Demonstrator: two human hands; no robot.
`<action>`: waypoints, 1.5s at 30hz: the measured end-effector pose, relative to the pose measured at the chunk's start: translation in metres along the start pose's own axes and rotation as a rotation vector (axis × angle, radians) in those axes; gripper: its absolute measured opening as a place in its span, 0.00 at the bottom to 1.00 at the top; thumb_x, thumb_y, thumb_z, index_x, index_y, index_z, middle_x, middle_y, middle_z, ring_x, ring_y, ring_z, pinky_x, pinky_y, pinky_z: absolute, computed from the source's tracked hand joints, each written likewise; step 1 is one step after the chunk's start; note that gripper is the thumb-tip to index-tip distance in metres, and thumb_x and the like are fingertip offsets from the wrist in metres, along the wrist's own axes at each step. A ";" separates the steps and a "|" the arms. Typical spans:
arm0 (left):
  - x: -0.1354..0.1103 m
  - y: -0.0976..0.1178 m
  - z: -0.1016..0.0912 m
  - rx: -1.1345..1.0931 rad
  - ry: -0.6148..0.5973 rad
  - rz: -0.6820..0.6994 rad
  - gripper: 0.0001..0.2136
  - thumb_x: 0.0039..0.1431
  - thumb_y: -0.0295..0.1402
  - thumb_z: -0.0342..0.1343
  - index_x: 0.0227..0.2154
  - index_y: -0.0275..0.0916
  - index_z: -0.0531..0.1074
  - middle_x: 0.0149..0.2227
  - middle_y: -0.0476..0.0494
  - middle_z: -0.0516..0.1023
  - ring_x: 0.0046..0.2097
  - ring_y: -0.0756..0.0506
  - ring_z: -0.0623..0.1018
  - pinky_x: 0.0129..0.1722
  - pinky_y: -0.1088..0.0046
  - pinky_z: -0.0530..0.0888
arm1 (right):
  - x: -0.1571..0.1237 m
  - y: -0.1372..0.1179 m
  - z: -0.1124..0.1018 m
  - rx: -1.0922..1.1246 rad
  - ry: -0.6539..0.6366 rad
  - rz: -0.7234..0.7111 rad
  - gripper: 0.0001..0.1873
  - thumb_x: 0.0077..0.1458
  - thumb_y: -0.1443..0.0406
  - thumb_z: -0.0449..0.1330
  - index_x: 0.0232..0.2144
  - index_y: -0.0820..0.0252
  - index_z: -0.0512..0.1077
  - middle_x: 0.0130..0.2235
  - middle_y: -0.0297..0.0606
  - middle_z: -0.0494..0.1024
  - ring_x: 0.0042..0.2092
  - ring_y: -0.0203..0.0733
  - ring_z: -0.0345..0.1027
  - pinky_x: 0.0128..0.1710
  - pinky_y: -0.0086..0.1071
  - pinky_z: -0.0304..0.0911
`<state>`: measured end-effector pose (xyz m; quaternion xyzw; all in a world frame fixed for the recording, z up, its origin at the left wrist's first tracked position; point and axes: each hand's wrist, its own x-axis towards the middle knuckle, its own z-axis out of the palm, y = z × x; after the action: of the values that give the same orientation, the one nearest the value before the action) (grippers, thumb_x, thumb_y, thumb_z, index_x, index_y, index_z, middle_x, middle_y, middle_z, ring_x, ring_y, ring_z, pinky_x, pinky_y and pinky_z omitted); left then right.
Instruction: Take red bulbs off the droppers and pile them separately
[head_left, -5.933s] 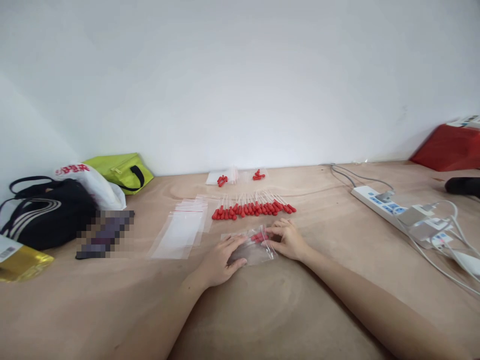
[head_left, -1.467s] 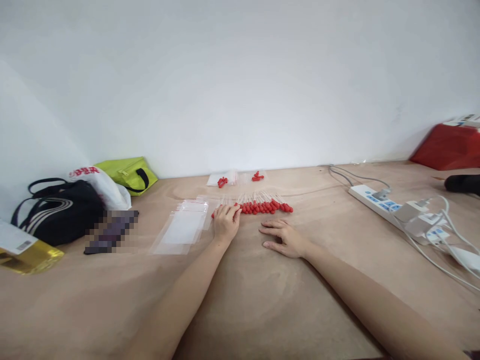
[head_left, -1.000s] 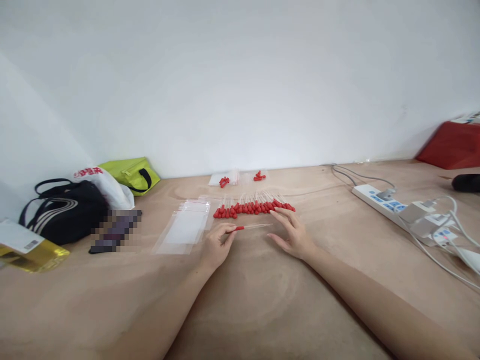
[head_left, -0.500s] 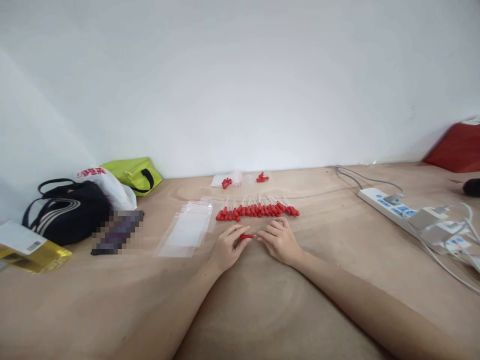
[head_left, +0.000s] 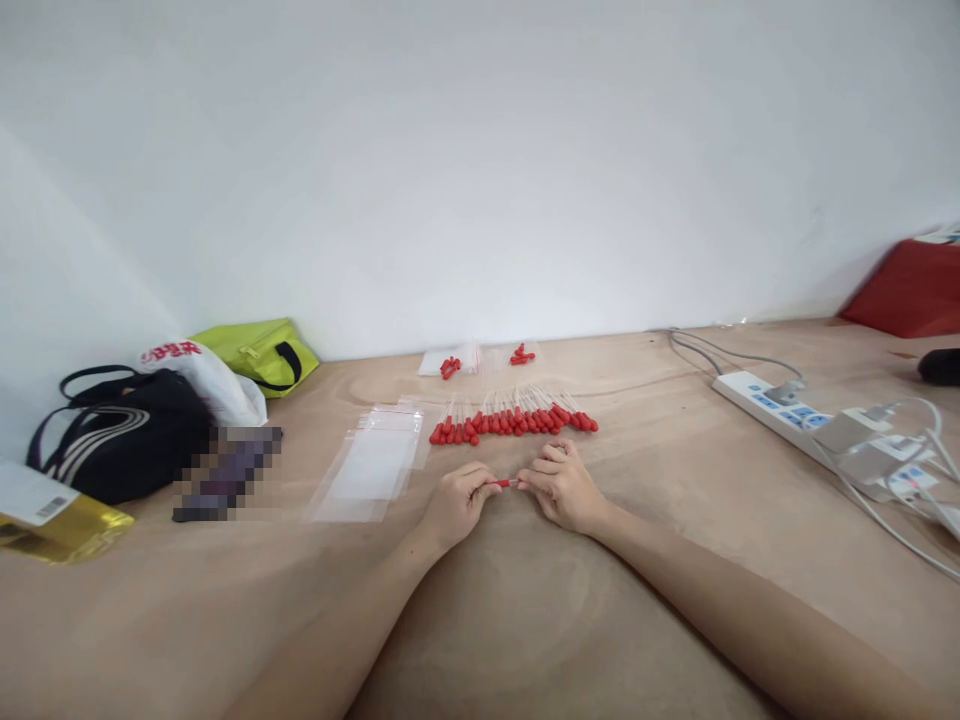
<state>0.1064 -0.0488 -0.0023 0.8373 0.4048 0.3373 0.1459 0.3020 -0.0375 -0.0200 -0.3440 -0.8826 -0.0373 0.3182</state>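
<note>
Between the thumb and fingers of my left hand [head_left: 457, 505] is the red handle of a small red-handled tool [head_left: 504, 483]. The fingers of my right hand [head_left: 564, 490] pinch the pale, thin end of the same piece. Most of the handle is covered by my left fingers, and the exact kind of tool is too small to tell. Just beyond my hands lies a row of similar red-handled tools [head_left: 517, 421], thin shafts pointing away from me. Left of them are flat clear zip bags [head_left: 375, 465].
At the wall, red pieces [head_left: 450, 368] and more red pieces [head_left: 521, 354] lie on clear bags. A power strip [head_left: 772, 405] with cables is on the right, near a red bag [head_left: 904, 290]. A black bag [head_left: 120, 430], white bag [head_left: 217, 385] and lime bag [head_left: 259, 350] stand left.
My left fingers have closed further over the red handle and moved slightly right, so less of it shows. My right hand keeps its pinch. The view has shifted slightly.
</note>
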 end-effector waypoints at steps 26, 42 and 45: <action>-0.003 -0.004 -0.009 -0.045 0.046 -0.039 0.09 0.55 0.27 0.47 0.22 0.38 0.69 0.27 0.47 0.74 0.30 0.50 0.73 0.31 0.74 0.70 | -0.008 0.008 -0.006 0.076 0.028 0.029 0.15 0.58 0.64 0.47 0.27 0.59 0.71 0.22 0.35 0.70 0.31 0.37 0.58 0.39 0.35 0.49; -0.015 -0.037 -0.021 0.295 0.387 -0.262 0.03 0.51 0.28 0.48 0.28 0.38 0.66 0.29 0.48 0.67 0.28 0.50 0.71 0.28 0.74 0.71 | -0.007 0.019 -0.001 -0.114 -0.013 0.346 0.16 0.51 0.73 0.46 0.39 0.61 0.69 0.32 0.38 0.74 0.35 0.38 0.65 0.35 0.32 0.49; -0.014 -0.041 -0.022 0.355 0.337 -0.259 0.04 0.51 0.27 0.48 0.25 0.39 0.66 0.28 0.49 0.67 0.28 0.50 0.71 0.29 0.74 0.71 | 0.000 0.014 0.000 -0.205 -0.094 0.369 0.19 0.49 0.73 0.47 0.44 0.62 0.67 0.35 0.41 0.74 0.36 0.40 0.65 0.34 0.32 0.48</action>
<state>0.0616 -0.0344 -0.0133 0.7232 0.5797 0.3741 -0.0307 0.3105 -0.0271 -0.0227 -0.5317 -0.8101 -0.0520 0.2415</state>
